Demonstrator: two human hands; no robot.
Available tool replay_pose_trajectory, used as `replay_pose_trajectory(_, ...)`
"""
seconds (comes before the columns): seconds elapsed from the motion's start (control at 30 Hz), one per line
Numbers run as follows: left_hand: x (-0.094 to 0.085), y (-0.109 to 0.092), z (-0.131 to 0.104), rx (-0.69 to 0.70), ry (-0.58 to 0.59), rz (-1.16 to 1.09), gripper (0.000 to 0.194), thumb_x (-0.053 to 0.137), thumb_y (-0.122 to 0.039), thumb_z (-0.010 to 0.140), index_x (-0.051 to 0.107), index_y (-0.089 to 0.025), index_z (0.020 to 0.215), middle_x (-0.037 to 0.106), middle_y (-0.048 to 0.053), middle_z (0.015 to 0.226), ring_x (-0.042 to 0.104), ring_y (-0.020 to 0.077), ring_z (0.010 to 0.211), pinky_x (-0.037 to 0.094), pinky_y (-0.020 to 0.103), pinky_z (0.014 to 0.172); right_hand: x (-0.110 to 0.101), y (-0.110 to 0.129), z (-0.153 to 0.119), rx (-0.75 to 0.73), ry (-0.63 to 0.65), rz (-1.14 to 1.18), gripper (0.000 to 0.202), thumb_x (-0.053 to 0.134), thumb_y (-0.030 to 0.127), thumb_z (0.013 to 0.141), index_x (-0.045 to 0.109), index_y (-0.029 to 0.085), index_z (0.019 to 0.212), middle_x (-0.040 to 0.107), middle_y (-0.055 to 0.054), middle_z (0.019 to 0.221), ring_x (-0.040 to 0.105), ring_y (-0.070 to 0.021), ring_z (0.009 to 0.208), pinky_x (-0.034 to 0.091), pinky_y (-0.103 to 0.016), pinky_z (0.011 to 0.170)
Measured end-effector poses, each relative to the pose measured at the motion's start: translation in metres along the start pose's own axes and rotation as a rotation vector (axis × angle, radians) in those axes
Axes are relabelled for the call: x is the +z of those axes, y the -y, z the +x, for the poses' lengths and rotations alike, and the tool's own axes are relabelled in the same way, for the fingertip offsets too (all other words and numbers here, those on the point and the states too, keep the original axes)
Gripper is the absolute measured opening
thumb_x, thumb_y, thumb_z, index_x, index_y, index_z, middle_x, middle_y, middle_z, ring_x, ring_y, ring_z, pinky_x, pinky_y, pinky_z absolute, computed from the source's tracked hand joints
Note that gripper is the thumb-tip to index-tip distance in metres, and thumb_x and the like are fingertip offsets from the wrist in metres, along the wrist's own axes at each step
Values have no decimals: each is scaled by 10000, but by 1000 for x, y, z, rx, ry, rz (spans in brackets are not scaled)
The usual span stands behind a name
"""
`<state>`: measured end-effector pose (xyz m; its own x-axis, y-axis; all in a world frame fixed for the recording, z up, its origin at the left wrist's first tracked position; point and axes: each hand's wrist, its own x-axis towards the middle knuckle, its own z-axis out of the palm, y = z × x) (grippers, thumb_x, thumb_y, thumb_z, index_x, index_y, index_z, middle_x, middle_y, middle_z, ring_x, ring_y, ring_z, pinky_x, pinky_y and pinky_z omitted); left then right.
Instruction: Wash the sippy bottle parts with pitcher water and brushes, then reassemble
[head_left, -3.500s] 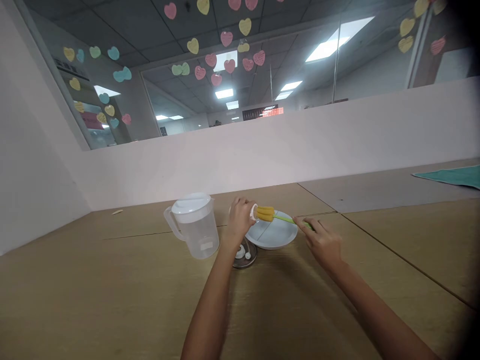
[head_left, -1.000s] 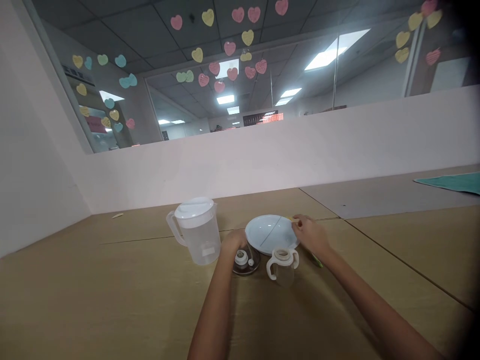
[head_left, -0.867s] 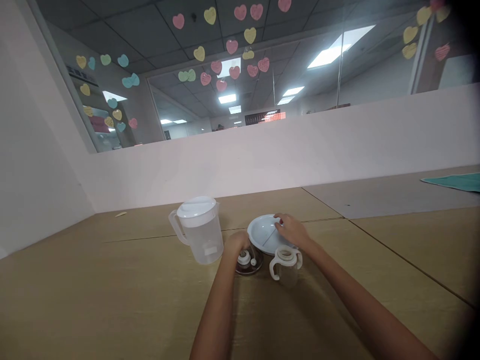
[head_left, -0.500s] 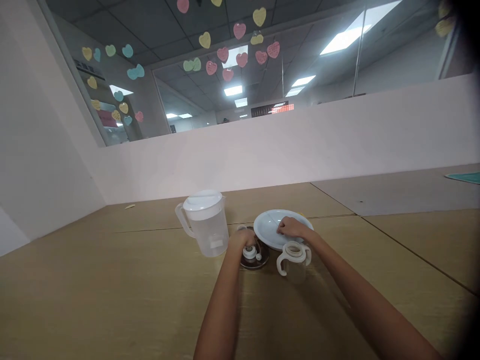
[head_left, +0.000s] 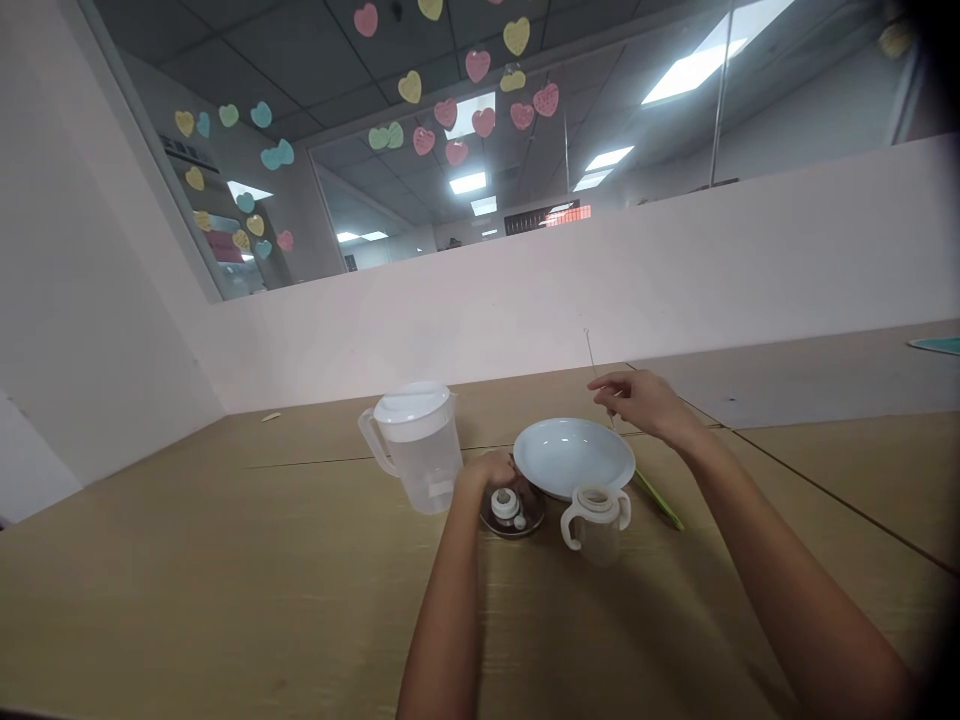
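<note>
My right hand (head_left: 630, 398) is raised behind the right side of a white bowl (head_left: 574, 456), its fingers pinched on a thin wire tool (head_left: 590, 350) that stands nearly upright. Over the back left of a dark plate (head_left: 517, 528) is my left hand (head_left: 493, 468), fingers curled; what they hold, if anything, is hidden. A white lid-like part (head_left: 505, 505) lies on that plate. In front of the bowl stands a clear cup (head_left: 599, 540) with two white handles. A yellow-green stick-like thing (head_left: 660, 500) lies to the bowl's right.
A clear pitcher (head_left: 427, 465) with a white lid stands left of the dark plate. Behind the wooden table (head_left: 300, 580) is a low white wall (head_left: 450, 320) below a window. A teal item (head_left: 936, 345) lies at the far right.
My right hand has moved up and right from the bowl, with the wire tool now visible at its fingers. The yellow-green thing has come into view. My left hand has stayed near the dark plate.
</note>
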<state>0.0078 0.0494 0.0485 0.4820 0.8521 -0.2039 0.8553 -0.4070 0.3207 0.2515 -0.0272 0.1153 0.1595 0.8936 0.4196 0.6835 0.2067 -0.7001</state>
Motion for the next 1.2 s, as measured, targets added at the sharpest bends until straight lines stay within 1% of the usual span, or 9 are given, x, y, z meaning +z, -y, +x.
replay_pose_trajectory(0.27,-20,-4,-19,20,-64,-77,164,641,-196,524,678,-138,672,657,11,659,565,124,612,409,188,532,-4,0,-3,-41,-55,-61,268,501,230,724,657,209,940,659,-13,778,597,-133,663,433,-248,636)
replay_pose_trajectory(0.43,-41,-14,-41,135,-114,-196,392,635,-157,518,635,-130,909,675,14,738,590,122,644,419,175,534,-6,9,-10,-71,-78,-53,380,550,217,707,571,229,1086,649,9,716,594,-134,685,424,-238,633)
replay_pose_trajectory(0.57,-52,-31,-56,290,-317,-244,290,566,-158,603,657,-112,874,658,17,709,579,123,654,421,184,569,-3,24,-18,-116,-125,121,567,589,235,701,434,220,1246,648,19,684,601,-141,691,452,-271,691)
replay_pose_trajectory(0.67,-49,-43,-51,351,-475,-232,210,529,-213,682,680,-107,782,645,16,701,553,121,673,417,197,613,3,37,-23,-192,-155,346,751,612,263,711,258,201,1369,661,7,719,613,-149,712,477,-314,739)
replay_pose_trajectory(0.73,-43,-48,-43,377,-537,-246,218,523,-241,713,683,-110,782,648,13,721,538,118,679,412,202,630,8,44,-26,-241,-145,481,691,610,301,728,320,193,1345,669,-10,756,619,-153,757,485,-330,770)
replay_pose_trajectory(0.8,-38,-52,-36,407,-569,-257,213,524,-246,727,684,-112,774,648,14,722,529,115,676,403,201,633,14,47,-27,-268,-99,552,485,603,334,738,517,174,1188,672,-32,790,620,-156,795,487,-329,789)
replay_pose_trajectory(0.87,-35,-54,-31,437,-586,-270,206,525,-241,734,682,-109,756,643,16,709,526,113,675,397,197,635,19,48,-27,-267,-25,555,326,604,347,736,624,159,1002,671,-46,805,621,-157,793,495,-315,766)
replay_pose_trajectory(1.03,-33,-57,-29,453,-607,-311,207,520,-249,746,670,-106,741,634,15,707,526,119,696,392,192,630,27,41,-24,-257,38,467,271,610,353,727,650,166,920,667,-38,769,620,-150,736,502,-299,705)
replay_pose_trajectory(1.2,-32,-54,-26,482,-652,-321,187,519,-219,741,666,-111,700,627,11,667,521,108,650,385,195,613,27,40,-23,-241,0,623,235,639,342,697,651,159,844,677,-52,838,622,-154,779,504,-301,733)
